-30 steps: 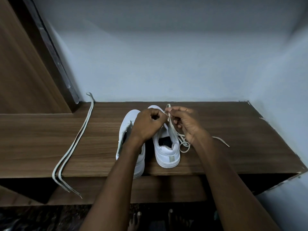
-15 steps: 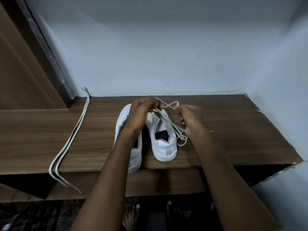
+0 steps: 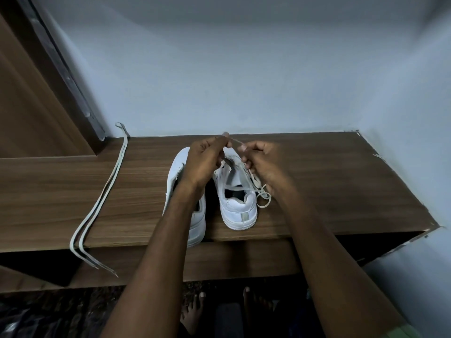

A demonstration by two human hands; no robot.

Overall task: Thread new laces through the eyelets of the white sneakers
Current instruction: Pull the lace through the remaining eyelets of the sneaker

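Note:
Two white sneakers stand heel-toward-me on the wooden shelf (image 3: 341, 181). The left sneaker (image 3: 177, 172) is partly hidden by my left forearm. The right sneaker (image 3: 238, 208) has a white lace (image 3: 262, 196) running over its tongue and looping beside its right side. My left hand (image 3: 205, 159) pinches the lace above the toe end of the right sneaker. My right hand (image 3: 261, 159) pinches the same lace close by, fingers curled. A short stretch of lace spans between the two hands.
A second white lace (image 3: 102, 196) lies doubled along the shelf's left part, its ends hanging over the front edge. A wooden door frame (image 3: 36, 106) stands at the left, pale walls behind and right. My bare feet (image 3: 195, 311) show below the shelf.
Both hands have risen and drawn closer together above the right sneaker's toe end, pulling the lace up between them. The sneakers and spare lace stay put.

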